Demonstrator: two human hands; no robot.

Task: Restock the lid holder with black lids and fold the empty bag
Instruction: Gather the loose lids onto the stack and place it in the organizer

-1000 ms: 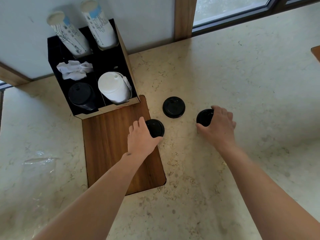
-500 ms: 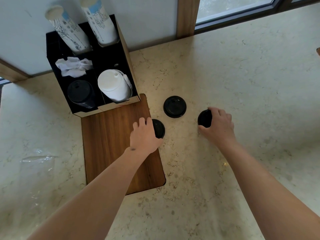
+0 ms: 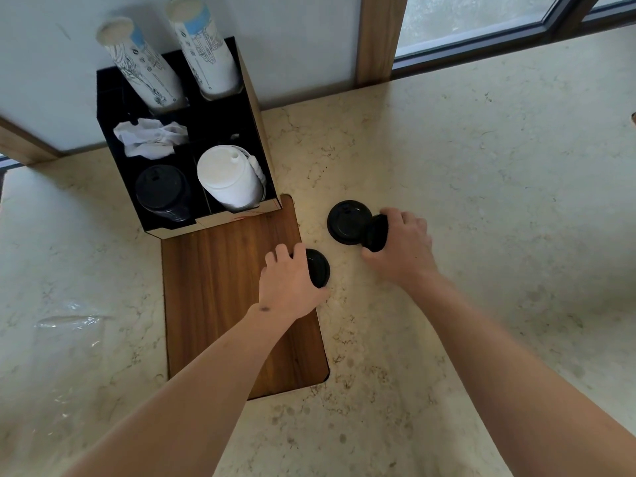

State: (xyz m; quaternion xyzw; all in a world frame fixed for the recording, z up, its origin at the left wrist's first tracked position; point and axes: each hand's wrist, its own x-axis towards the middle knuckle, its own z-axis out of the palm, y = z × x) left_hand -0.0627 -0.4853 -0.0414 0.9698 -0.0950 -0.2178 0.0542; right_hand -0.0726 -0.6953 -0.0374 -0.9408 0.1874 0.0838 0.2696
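- My left hand grips a round black plastic lid at the right edge of the dark wooden board; its fingers curl over the lid's left side and hide about half of it.
- My right hand pinches a second black lid, tilted up on edge, its rim overlapping a third flat black lid that lies on the pale marbled stone bench. I cannot tell whether the two actually touch.
- The black box-shaped lid holder stands on the far end of the board, against the wall. Its front left compartment holds a stack of black lids, the front right a stack of white lids, well above the front wall.
- Behind these sit crumpled white paper and two tall printed paper cup stacks leaning out of the back compartments.
- Open bench spreads to the right and towards me; the way from the hands to the holder lies across bare board.
- A clear plastic bag lies flat on the bench at left, hard to make out beyond its glints.
- A brown edge is cut off at the right border; I cannot tell what it is.
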